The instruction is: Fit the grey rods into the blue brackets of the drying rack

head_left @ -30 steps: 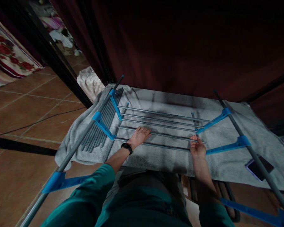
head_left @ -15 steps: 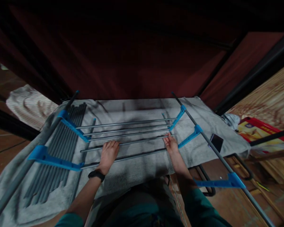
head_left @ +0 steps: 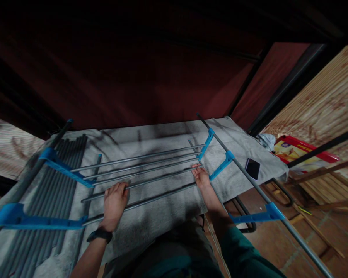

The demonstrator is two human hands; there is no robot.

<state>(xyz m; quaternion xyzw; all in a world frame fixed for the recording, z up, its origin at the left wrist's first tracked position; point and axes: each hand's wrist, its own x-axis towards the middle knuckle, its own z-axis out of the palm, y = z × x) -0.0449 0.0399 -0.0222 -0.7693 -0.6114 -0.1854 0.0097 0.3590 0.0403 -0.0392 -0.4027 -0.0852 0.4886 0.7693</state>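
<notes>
My left hand, with a dark band at the wrist, is closed over a loose grey metal tube near its left end. My right hand pinches the same tube at its right end, the fingers turned upward. This tube lies between two side frames, its left end apart from the blue bracket. Behind it, several thinner-looking tubes span from the left blue bracket to the right one. Nearer me, another tube runs under my left wrist toward the blue bracket.
Several loose tubes lie side by side on the grey cloth at left. A phone rests at right, beside the long side pole. Beyond are a red and yellow box and a wooden stool.
The view has turned rightward, so the rack and cloth sit farther left. Both hands stay on the same tube, which has hardly moved relative to the rack.
</notes>
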